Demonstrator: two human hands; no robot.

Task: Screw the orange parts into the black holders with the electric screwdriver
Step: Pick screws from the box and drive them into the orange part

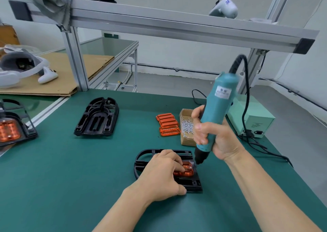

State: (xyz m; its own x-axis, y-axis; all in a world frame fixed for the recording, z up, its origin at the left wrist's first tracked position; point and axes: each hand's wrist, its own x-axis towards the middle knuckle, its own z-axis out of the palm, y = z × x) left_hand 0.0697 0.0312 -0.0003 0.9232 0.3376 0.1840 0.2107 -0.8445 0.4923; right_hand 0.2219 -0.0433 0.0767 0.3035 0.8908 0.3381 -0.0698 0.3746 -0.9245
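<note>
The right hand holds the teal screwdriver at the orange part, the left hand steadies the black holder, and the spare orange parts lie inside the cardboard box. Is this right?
Not quite. The head view shows the spare orange parts on the green mat beside the cardboard box, which holds small screws. The right hand does hold the teal screwdriver, and the left hand steadies the black holder.

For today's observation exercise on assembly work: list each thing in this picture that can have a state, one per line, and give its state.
Left hand: pressing the orange part down.
Right hand: gripping the screwdriver.
Electric screwdriver: tilted, tip at the part's corner.
Orange part: seated in the near black holder.
Far black holder: empty.
Spare orange parts: stacked, loose.
Screw box: open, holding screws.
</note>
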